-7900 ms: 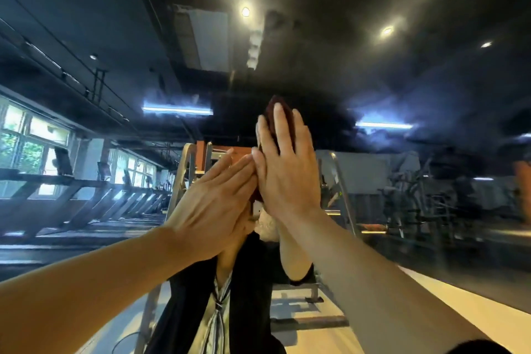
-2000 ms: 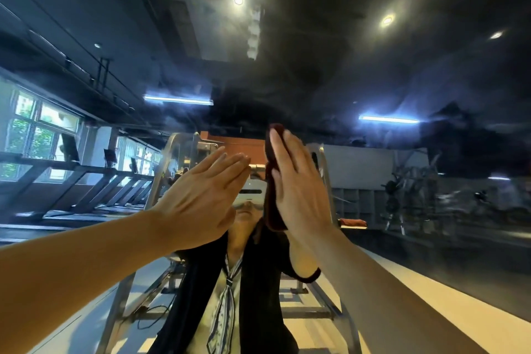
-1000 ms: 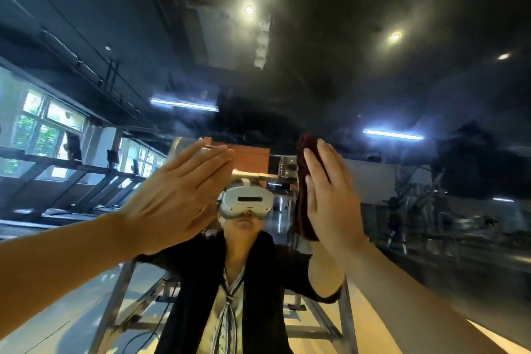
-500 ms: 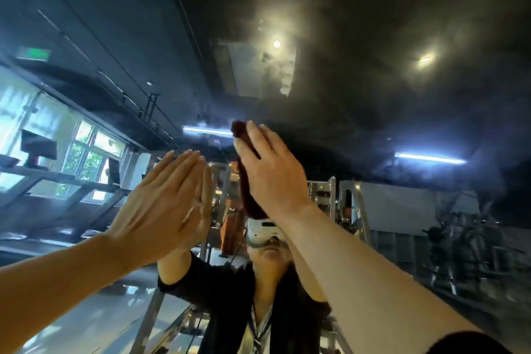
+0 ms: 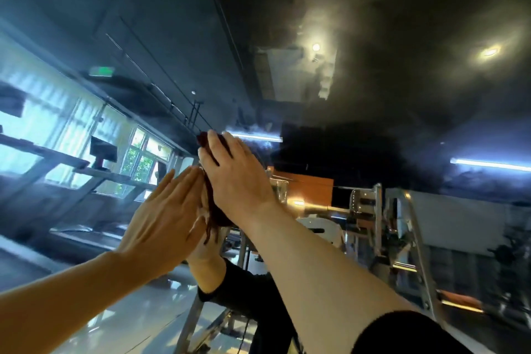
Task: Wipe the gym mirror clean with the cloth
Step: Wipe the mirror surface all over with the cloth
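Two bare hands are raised against a large gym mirror (image 5: 402, 95), which fills the view and reflects a dark ceiling, strip lights, windows and exercise frames. The right hand (image 5: 235, 178) lies flat with straight fingers, pressing a dark red cloth (image 5: 214, 210) against the glass; the cloth shows as a sliver above the fingertips and as a fringe hanging below the heel of the palm. The left hand (image 5: 169, 218) is also flat and straight-fingered, holding nothing, its fingertips touching the cloth's edge just beside the right hand's thumb side (it seems to brace against the glass, though contact cannot be confirmed).

Compared with half a second ago, the two hands have closed the gap between them and now sit touching, where before they were apart. A second ago the right hand and cloth were well to the right of the left hand and lower in the reflection; they have since swept left and upward, and the head has tilted up with them. This suggests a stroke is in progress across an upper patch of the glass. Hazy smears still show above and to the right of the right hand, so much wiping likely remains.
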